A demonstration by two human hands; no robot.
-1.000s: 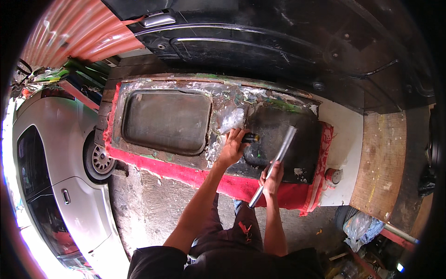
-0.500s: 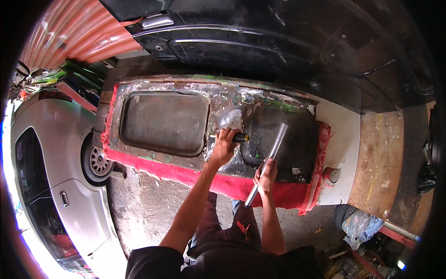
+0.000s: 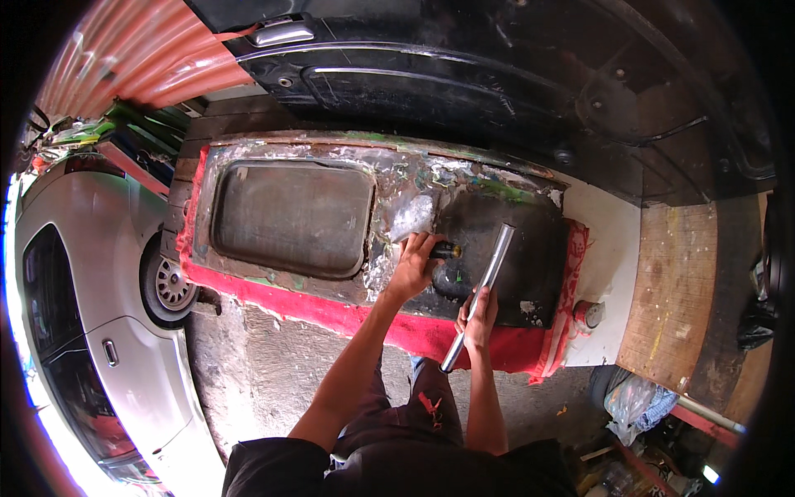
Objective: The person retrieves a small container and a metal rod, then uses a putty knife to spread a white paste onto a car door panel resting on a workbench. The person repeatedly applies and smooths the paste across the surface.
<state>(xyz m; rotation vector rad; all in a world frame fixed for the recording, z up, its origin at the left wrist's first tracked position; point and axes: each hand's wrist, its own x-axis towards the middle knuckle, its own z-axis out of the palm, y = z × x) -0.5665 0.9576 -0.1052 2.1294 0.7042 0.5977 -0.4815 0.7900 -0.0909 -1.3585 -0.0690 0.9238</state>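
Note:
My left hand [image 3: 416, 263] is closed around the dark handle of a short tool [image 3: 448, 250], its brownish-yellow butt pointing right. The tool's working end is hidden by my fingers. It is over the middle of a scuffed dark panel [image 3: 290, 217] with peeling paint and a sunken rounded rectangle on its left. A pale patch [image 3: 411, 216] lies just beyond that hand. My right hand [image 3: 478, 317] grips a shiny metal tube [image 3: 499, 253] around its middle, slanting up and right over the panel's dark right section.
A red cloth [image 3: 286, 305] lies under the panel, and a can [image 3: 590, 313] stands at its right end. Beyond rises a large black vehicle panel [image 3: 397, 91]. A silver car [image 3: 137, 273] is parked at left. Plastic bags [image 3: 633, 406] lie at lower right.
My left hand has shifted slightly right with the dark-handled tool. The metal tube in my right hand has moved slightly down and right.

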